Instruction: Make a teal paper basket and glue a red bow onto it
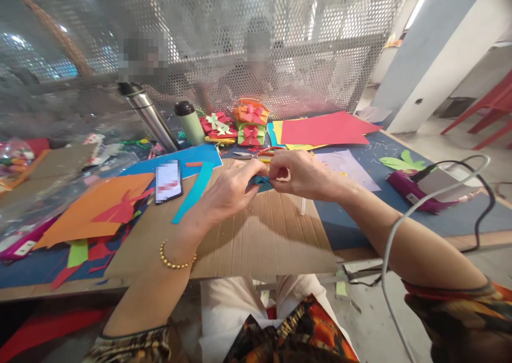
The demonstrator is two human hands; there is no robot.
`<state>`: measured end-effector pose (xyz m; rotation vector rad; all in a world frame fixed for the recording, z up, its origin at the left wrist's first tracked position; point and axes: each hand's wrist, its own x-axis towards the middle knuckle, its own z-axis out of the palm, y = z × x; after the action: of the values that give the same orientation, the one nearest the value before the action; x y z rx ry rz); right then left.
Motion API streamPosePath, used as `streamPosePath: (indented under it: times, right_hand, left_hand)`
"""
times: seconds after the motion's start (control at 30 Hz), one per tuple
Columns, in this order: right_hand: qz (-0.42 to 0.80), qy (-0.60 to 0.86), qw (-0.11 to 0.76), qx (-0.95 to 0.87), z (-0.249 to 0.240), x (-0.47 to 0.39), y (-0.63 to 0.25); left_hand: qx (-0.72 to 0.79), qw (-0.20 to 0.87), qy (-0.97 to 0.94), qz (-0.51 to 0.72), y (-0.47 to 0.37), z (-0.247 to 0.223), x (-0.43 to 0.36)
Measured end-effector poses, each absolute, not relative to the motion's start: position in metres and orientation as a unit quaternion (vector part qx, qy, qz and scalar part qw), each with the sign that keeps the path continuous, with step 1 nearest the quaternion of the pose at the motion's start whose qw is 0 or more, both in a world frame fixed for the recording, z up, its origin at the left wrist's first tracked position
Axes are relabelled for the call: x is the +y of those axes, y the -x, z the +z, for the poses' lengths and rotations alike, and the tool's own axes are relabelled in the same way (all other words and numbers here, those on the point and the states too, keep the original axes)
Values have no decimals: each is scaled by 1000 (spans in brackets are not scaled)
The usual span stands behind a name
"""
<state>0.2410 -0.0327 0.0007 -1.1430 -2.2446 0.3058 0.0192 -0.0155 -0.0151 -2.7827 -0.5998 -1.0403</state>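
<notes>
Above a sheet of corrugated cardboard [256, 240], my two hands meet over a small piece of blue paper [261, 182]. My left hand [236, 184], below a beaded gold bracelet [176, 264], pinches the paper from the left. Thumb and fingers of my right hand [300, 174] close on its right side. Much of the piece is hidden by the fingers, so its full shape does not show. A blue paper strip [196, 192] lies left of my left hand. Just behind the hands are scissors [250, 154], partly covered.
A phone [168, 182] and orange paper [100, 208] with scraps lie left. Behind stand a steel flask [150, 115], a green bottle [190, 123] and small paper boxes [251, 120]. Red sheets [326, 130] are at the back right. A cable [388, 256] loops beside my right forearm.
</notes>
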Motion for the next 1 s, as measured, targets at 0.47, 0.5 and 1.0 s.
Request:
streamPosePath:
  times: [0.47, 0.5, 1.0]
  right_hand:
    - [171, 384, 333, -844, 3, -31, -250]
    - [171, 379, 333, -847, 3, -32, -251]
    - [65, 358, 407, -838, 1, -43, -252]
  left_hand:
    - [-168, 90, 913, -360, -18, -15, -13]
    - [-165, 95, 912, -363, -18, -16, -13]
    - [-172, 161, 870, -433, -22, -14, -14]
